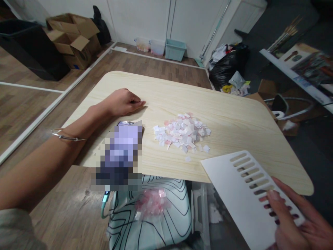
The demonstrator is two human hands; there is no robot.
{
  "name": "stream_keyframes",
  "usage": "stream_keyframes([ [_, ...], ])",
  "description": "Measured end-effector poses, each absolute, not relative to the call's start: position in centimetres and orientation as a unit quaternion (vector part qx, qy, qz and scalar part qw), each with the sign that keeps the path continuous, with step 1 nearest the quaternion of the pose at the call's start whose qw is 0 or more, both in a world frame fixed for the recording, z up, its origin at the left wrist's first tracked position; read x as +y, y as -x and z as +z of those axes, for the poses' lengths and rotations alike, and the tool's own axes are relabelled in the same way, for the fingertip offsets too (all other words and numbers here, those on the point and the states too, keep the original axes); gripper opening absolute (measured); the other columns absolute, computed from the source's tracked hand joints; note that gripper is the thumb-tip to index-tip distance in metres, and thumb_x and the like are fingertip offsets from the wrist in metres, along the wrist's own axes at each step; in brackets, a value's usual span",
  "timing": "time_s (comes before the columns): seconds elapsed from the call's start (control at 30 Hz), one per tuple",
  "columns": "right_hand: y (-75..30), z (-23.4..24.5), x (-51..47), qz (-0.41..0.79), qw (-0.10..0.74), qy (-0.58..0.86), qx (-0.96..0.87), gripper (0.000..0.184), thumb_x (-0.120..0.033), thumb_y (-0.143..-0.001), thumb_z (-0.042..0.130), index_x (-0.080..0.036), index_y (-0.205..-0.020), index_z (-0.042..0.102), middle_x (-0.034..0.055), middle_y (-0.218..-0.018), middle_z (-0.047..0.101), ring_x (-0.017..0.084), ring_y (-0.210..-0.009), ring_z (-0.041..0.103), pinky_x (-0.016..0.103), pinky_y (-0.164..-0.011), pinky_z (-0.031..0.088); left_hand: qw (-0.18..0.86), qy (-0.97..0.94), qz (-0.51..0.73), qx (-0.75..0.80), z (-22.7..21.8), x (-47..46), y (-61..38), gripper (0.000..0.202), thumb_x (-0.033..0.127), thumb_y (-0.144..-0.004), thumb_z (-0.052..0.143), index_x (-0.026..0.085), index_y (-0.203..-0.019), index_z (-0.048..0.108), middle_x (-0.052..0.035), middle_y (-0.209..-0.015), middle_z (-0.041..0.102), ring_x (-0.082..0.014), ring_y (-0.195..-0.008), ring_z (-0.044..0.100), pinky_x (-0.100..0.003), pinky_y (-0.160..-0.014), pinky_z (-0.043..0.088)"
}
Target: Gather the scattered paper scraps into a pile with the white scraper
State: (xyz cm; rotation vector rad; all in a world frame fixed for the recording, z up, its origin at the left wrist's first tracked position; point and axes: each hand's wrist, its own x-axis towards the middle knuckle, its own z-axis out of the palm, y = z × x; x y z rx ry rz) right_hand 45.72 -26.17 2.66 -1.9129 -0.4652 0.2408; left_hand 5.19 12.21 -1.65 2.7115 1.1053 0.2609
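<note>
My left hand (pixel 124 101) lies on the far left part of the table (pixel 229 114), its fingers curled and the thumb and a finger pressed together; whether a small thing is between them is hidden. My right hand (pixel 288 218) grips a white flat board with a row of rounded slots (pixel 234 198), which is tilted over the table's front right edge. A heap of small white and pinkish paper pieces (pixel 182 132) lies on the table between my hands. Left of the heap is a phone-like thing (pixel 126 142), largely blurred by pixels.
Below the table edge, a clear bag of pink pieces (pixel 153 203) rests on a pale green patterned cushion (pixel 130 229). A clear plastic bin (pixel 204 215) stands beside it. Cardboard boxes (pixel 78 45), a black bin (pixel 31 45) and a black bag (pixel 226 69) stand around the floor.
</note>
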Motion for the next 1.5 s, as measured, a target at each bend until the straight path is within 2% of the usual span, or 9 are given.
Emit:
stream_keyframes([
  [0.2,-45.0,0.9,-27.3,0.130,0.499,0.820,-0.250,0.062,-0.056,-0.085,0.110,-0.015,-0.130,0.097,0.0073,-0.093,0.092,0.022,-0.074,0.080,0.028,-0.067,0.065,0.117,-0.914,0.107,0.374,-1.8,12.3,-5.1,0.059,0.051,-0.124,0.048,0.020,-0.076,0.064,0.0022,-0.075,0.035,-0.0169,-0.076,0.031,-0.044,-0.081,0.026],
  [0.3,-43.5,0.0,-28.0,0.162,0.507,0.811,-0.241,0.065,-0.057,-0.084,0.111,-0.015,-0.132,0.097,0.0084,-0.097,0.094,0.023,-0.074,0.081,0.030,-0.067,0.065,0.123,-0.916,0.118,0.364,-1.6,12.2,-5.1,0.059,0.049,-0.124,0.049,0.021,-0.075,0.064,0.0029,-0.072,0.035,-0.0168,-0.074,0.031,-0.044,-0.081,0.025],
  [0.5,-45.6,0.1,-28.1,0.202,0.513,0.811,-0.197,0.090,-0.069,-0.068,0.120,-0.014,-0.135,0.096,0.0132,-0.103,0.096,0.031,-0.079,0.086,0.037,-0.066,0.073,0.157,-0.907,0.162,0.356,-0.9,11.7,-5.7,0.061,0.047,-0.120,0.058,0.029,-0.063,0.044,0.0051,-0.059,0.031,-0.0186,-0.065,0.023,-0.044,-0.073,0.026],
  [0.6,-46.6,0.7,-27.7,0.183,0.514,0.816,-0.193,0.088,-0.068,-0.067,0.120,-0.016,-0.134,0.096,0.0132,-0.105,0.096,0.034,-0.081,0.089,0.039,-0.067,0.075,0.160,-0.904,0.161,0.363,-0.6,11.5,-5.9,0.062,0.046,-0.119,0.059,0.029,-0.063,0.040,0.0054,-0.059,0.031,-0.0192,-0.066,0.021,-0.044,-0.073,0.026],
  [0.83,-44.7,1.9,-25.5,0.133,0.561,0.798,-0.178,0.078,-0.062,-0.070,0.117,-0.021,-0.132,0.097,0.0116,-0.108,0.096,0.030,-0.082,0.088,0.039,-0.068,0.075,0.139,-0.909,0.123,0.373,-0.6,11.5,-5.8,0.057,0.044,-0.121,0.054,0.024,-0.068,0.062,0.0035,-0.065,0.034,-0.0196,-0.071,0.028,-0.044,-0.079,0.028],
  [1.03,-43.9,1.5,-24.2,0.111,0.564,0.795,-0.195,0.080,-0.067,-0.060,0.120,-0.020,-0.121,0.098,0.0120,-0.092,0.093,0.030,-0.073,0.084,0.041,-0.064,0.073,0.155,-0.904,0.137,0.373,-0.6,11.6,-5.9,0.060,0.047,-0.120,0.056,0.027,-0.063,0.053,0.0048,-0.060,0.033,-0.0193,-0.067,0.024,-0.043,-0.075,0.027],
  [1.2,-44.7,0.7,-24.4,0.106,0.550,0.798,-0.221,0.082,-0.073,-0.066,0.119,-0.017,-0.124,0.099,0.0130,-0.098,0.094,0.028,-0.076,0.084,0.036,-0.065,0.069,0.163,-0.905,0.147,0.363,-0.6,11.5,-5.9,0.061,0.048,-0.119,0.056,0.028,-0.062,0.049,0.0041,-0.057,0.037,-0.0193,-0.064,0.025,-0.043,-0.073,0.028],
  [1.37,-45.0,0.7,-24.8,0.090,0.536,0.805,-0.239,0.084,-0.077,-0.069,0.117,-0.016,-0.124,0.099,0.0138,-0.101,0.095,0.028,-0.079,0.085,0.034,-0.065,0.068,0.149,-0.911,0.144,0.357,-0.6,11.5,-5.9,0.062,0.049,-0.120,0.055,0.028,-0.062,0.049,0.0061,-0.059,0.029,-0.0198,-0.066,0.021,-0.042,-0.071,0.028],
  [1.5,-45.0,1.4,-25.0,0.094,0.524,0.813,-0.237,0.069,-0.061,-0.075,0.116,-0.016,-0.124,0.100,0.0115,-0.095,0.093,0.026,-0.075,0.083,0.032,-0.067,0.068,0.141,-0.913,0.131,0.361,-0.9,11.7,-5.5,0.061,0.050,-0.122,0.055,0.026,-0.067,0.058,0.0051,-0.063,0.032,-0.0195,-0.068,0.025,-0.042,-0.076,0.029],
])
